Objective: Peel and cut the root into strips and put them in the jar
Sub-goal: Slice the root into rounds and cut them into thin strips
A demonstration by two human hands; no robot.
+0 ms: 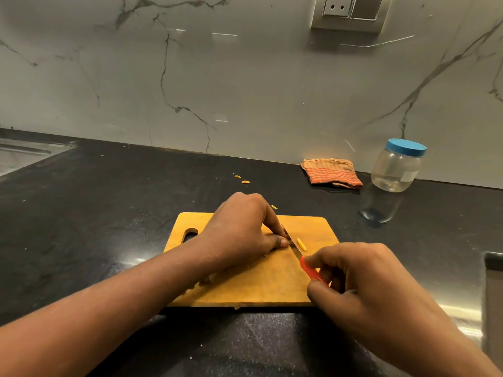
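- The cutting board (245,281) lies on the dark counter (95,227), its near edge close to the counter's front. Its handle slot is at the far left corner.
- There is open counter to the left of the board as far as the sink (24,153) in the far left corner. More lies behind the board, up to the marble wall (245,77).
- At the right border of my view a dark-edged, shiny surface (494,268) cuts in. It may be a hob, but I cannot make it out from here.
- My left hand (239,227) is arched over the middle of the board. Its fingers are curled down and pressed together, with the thumb tip lying toward the blade. They pin the root to the board, and it is almost wholly hidden beneath them.
- My right hand (362,281) is over the board's near right corner, fingers and thumb wrapped round the red handle of the knife (310,270). The blade runs away from me, its tip just beside the left fingertips.
- One cut strip (301,244) lies on the board just right of the blade.
- A few peel scraps (242,179) lie on the counter behind the board.
- The jar (396,170) stands upright at the back right, near the wall and well apart from the board. Its blue lid (407,147) is on, and through the clear wall I see nothing inside.
- A folded orange striped cloth (332,174) lies just left of the jar against the wall.
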